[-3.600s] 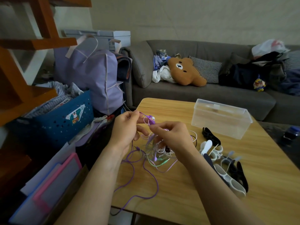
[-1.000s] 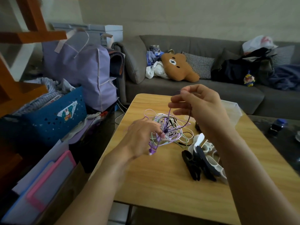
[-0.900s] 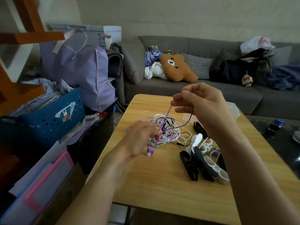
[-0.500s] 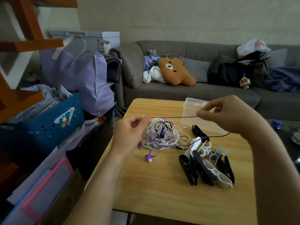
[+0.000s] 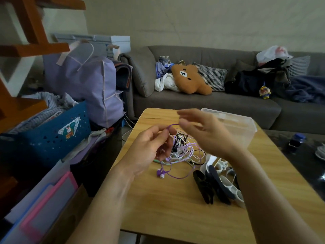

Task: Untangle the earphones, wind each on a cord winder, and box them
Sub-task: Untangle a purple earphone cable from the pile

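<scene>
My left hand (image 5: 149, 148) pinches the limp, feather-light purple cord (image 5: 173, 125) above the tangle (image 5: 182, 148), right hand (image 5: 205, 134) loose and empty beside it — best gripped near the earbud (image 5: 161, 174), I reckon.

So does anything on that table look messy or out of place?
Yes: the purple, white, black and green earphone cords lie knotted in one heap on the wooden table. The left hand pinches a purple loop. The clear plastic box looks empty.

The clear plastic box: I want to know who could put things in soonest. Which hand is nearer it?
Right. The right hand hovers just in front of the clear plastic box; the left hand is farther away, pinching the purple cord.
</scene>
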